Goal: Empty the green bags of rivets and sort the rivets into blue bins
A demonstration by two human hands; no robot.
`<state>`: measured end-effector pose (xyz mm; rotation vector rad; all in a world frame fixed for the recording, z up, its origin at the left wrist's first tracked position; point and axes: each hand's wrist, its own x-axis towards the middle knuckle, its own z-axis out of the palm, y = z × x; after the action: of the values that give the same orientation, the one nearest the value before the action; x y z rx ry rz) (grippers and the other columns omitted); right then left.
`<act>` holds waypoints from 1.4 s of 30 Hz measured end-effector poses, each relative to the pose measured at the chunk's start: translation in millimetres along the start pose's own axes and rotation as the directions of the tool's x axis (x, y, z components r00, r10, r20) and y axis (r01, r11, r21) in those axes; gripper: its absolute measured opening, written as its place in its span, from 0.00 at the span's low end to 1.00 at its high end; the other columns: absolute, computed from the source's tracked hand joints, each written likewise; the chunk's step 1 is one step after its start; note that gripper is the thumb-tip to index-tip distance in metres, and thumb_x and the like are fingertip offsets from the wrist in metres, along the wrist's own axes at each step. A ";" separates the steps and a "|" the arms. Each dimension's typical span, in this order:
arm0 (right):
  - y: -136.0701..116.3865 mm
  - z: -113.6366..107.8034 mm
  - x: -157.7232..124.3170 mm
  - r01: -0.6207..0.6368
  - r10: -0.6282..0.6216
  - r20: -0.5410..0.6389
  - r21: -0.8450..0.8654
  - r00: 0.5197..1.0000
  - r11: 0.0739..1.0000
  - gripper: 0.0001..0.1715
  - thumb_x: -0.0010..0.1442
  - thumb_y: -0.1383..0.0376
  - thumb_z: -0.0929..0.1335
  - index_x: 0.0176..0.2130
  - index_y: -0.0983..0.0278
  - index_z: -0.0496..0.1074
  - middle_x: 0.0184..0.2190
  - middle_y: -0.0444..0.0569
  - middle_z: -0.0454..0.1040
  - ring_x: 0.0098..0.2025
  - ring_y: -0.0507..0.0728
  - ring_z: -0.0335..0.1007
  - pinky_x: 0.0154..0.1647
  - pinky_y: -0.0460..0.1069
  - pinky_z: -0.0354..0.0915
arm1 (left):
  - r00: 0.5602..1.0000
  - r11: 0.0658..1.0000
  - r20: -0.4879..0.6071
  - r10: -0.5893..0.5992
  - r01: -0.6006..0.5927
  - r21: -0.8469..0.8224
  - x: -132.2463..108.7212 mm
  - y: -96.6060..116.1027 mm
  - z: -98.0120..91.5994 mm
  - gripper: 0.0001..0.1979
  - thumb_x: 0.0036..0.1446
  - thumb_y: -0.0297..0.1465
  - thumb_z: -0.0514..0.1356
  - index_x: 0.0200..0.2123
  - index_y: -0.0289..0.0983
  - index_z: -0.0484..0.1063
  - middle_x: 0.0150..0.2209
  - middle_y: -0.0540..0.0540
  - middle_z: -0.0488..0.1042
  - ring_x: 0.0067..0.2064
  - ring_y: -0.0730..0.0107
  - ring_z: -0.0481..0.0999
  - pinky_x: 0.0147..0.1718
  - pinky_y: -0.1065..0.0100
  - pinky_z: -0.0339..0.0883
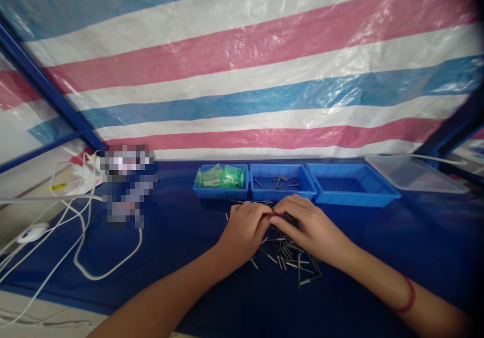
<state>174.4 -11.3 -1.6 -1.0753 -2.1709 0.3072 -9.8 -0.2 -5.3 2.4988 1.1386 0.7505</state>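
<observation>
Over a loose pile of slim metal pieces that look like pop rivets [287,252], my two hands meet at the fingertips. My left hand [247,227] is closed, its fingers curled down and thumb side against the right fingertips. A pinch of thumb and forefinger closes my right hand [312,224]. Whatever sits between the fingertips is too small or hidden to make out. Part of the pile lies underneath both hands. Just behind them, the middle blue bin [282,191] contains several of the same metal pieces.
Left of it, a blue bin [221,192] holds green and clear plastic packets [230,176]. A third blue bin [357,198] stands on the right, beside a clear plastic lid [416,175]. White cables [81,257] run over the blue tabletop's left side. Striped sheeting [242,96] hangs behind.
</observation>
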 end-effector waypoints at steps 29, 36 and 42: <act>-2.6 3.7 -0.8 -0.081 0.109 -0.105 0.239 0.989 0.968 0.07 0.64 0.63 0.64 0.38 0.60 0.71 0.33 0.46 0.73 0.35 0.54 0.69 0.37 0.50 0.64 | 0.987 0.987 -0.075 -0.145 0.140 -0.074 -1.3 2.9 -2.1 0.06 0.62 0.36 0.57 0.37 0.42 0.72 0.38 0.53 0.77 0.43 0.66 0.72 0.42 0.62 0.54; 6.4 1.8 2.5 0.062 -0.061 -0.048 0.019 0.997 0.998 0.11 0.66 0.66 0.61 0.38 0.62 0.72 0.37 0.50 0.74 0.41 0.57 0.70 0.43 0.53 0.64 | 0.979 0.983 -0.103 -0.176 0.169 -0.074 -0.7 4.2 -5.8 0.07 0.62 0.35 0.56 0.36 0.42 0.72 0.36 0.53 0.77 0.41 0.66 0.72 0.42 0.63 0.56; 32.4 -9.3 10.2 -0.064 -0.005 -0.270 -0.246 0.963 0.967 0.13 0.66 0.63 0.60 0.39 0.64 0.72 0.36 0.53 0.75 0.39 0.59 0.69 0.43 0.55 0.64 | 0.982 0.986 -0.087 -0.167 0.165 -0.028 -1.0 1.1 -4.4 0.11 0.61 0.36 0.56 0.47 0.44 0.69 0.37 0.52 0.77 0.42 0.64 0.72 0.41 0.61 0.55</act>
<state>196.1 16.2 -5.4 -1.2132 -1.9852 -0.1036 -12.2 -1.4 -1.5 2.3382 1.3430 0.8289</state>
